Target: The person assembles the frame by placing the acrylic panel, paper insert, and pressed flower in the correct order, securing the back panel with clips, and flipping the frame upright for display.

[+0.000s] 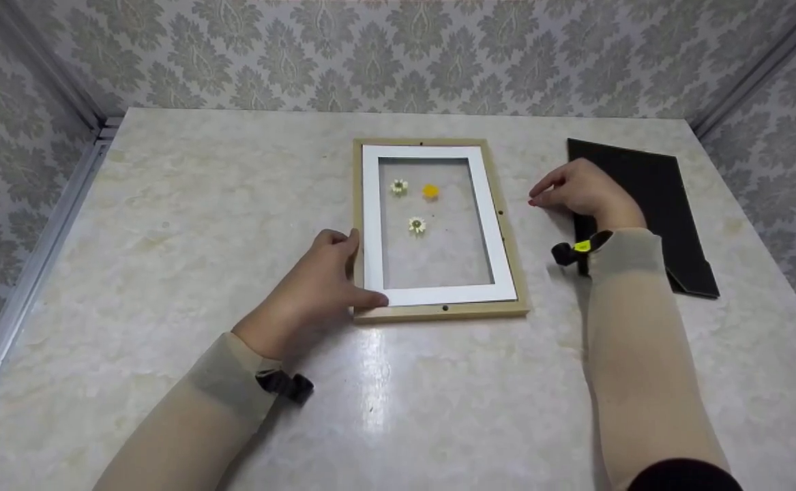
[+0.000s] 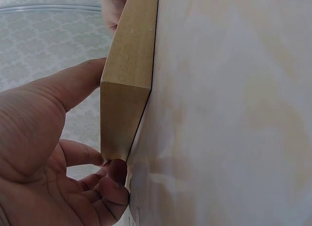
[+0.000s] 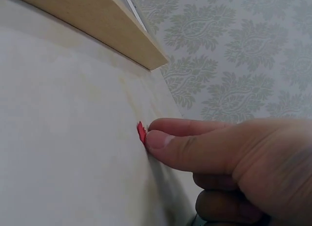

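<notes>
A person sits two hands to a wooden picture frame (image 1: 483, 309) lying flat on a marbled table (image 1: 234, 177), its long axis running from the table's near edge toward the far one. The left hand (image 1: 316, 279) grips the frame's near left corner, thumb on the upper face and fingers bent against the outer side. The right hand (image 1: 585, 193) is apart from the frame, off its long right side, thumb and forefinger closed in a pinch on a small red piece (image 3: 142, 133). From that pinch the window lies leftward, across the right rail and the white mat (image 1: 438, 296). Two white flowers (image 1: 417, 226) and a yellow flower (image 1: 430, 191) lie between the window's far end and its middle, the yellow one nearest the red piece. A black board (image 1: 660, 198) lies toward the table's right edge, partly hidden by the right hand.
</notes>
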A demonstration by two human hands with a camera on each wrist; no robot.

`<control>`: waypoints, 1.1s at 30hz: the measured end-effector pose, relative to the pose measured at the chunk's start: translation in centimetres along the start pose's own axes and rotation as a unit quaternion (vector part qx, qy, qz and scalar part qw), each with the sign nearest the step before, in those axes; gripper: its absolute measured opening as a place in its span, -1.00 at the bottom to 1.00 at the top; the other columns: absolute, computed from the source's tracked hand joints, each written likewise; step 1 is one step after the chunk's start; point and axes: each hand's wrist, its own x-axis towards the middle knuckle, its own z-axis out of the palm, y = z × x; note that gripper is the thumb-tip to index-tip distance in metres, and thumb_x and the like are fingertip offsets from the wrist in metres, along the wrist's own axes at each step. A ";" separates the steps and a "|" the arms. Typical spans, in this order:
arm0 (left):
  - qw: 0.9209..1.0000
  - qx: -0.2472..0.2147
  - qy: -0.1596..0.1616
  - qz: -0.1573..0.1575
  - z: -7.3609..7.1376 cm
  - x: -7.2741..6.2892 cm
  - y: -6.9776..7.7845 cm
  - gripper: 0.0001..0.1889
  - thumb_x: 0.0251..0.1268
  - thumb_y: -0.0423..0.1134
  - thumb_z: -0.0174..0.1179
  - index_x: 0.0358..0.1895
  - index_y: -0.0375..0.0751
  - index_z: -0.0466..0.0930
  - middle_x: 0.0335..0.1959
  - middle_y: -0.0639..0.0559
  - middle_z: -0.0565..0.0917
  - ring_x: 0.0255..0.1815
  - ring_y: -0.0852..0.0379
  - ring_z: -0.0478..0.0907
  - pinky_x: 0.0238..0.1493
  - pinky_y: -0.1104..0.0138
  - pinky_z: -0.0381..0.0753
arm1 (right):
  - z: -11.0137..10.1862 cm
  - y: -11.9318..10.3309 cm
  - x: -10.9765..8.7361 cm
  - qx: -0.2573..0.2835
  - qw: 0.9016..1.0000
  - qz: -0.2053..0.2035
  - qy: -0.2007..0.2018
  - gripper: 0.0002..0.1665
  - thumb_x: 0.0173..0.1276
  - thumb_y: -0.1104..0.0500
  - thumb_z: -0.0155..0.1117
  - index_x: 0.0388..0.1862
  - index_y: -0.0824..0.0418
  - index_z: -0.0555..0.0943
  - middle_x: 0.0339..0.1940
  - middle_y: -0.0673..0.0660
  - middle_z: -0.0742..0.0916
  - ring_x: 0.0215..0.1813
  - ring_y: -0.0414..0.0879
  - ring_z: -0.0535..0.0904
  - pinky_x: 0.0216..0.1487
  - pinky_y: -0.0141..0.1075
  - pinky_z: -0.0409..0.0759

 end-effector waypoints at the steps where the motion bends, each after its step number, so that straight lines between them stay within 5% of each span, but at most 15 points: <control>1: 1.000 0.000 0.000 0.000 0.0 0.0 0.0 0.41 0.15 0.09 0.76 0.87 -0.22 -0.09 0.74 -0.32 0.22 0.64 -0.19 0.42 0.76 -0.04 0.42 | 0.0 0.0 0.0 -0.003 1.000 -0.001 0.001 -0.70 0.50 -0.05 0.61 0.09 0.03 0.95 0.15 0.10 0.90 0.04 -0.06 0.59 0.05 -0.27 0.51; 8: 1.000 -0.001 0.003 0.001 0.1 -0.1 -0.1 0.39 0.16 0.08 0.76 0.87 -0.22 -0.07 0.72 -0.33 0.24 0.61 -0.20 0.45 0.73 -0.05 0.46 | -0.1 0.1 0.0 -0.020 1.000 -0.006 -0.001 -0.66 0.53 -0.13 0.58 0.01 0.09 0.94 -0.25 -0.14 0.84 -0.16 -0.08 0.54 -0.14 -0.26 0.49; 22: 1.000 0.002 -0.001 0.002 -0.3 -0.2 0.2 0.41 0.17 0.10 0.75 0.88 -0.22 -0.11 0.72 -0.31 0.22 0.60 -0.17 0.42 0.74 -0.05 0.43 | -0.3 -1.0 -0.4 -0.055 0.998 -0.004 -0.014 -0.74 0.65 0.12 0.37 0.06 0.16 0.92 0.12 0.22 0.88 -0.07 0.04 0.61 -0.09 -0.19 0.56; 33: 1.000 0.005 -0.001 0.001 0.0 0.0 0.0 0.41 0.16 0.09 0.76 0.88 -0.22 -0.10 0.73 -0.33 0.22 0.62 -0.19 0.42 0.75 -0.04 0.43 | -0.2 -2.2 -0.8 -0.107 0.993 -0.037 -0.037 -0.63 0.72 0.06 0.17 0.06 0.24 0.84 0.20 0.29 0.85 -0.08 0.11 0.62 -0.01 -0.06 0.55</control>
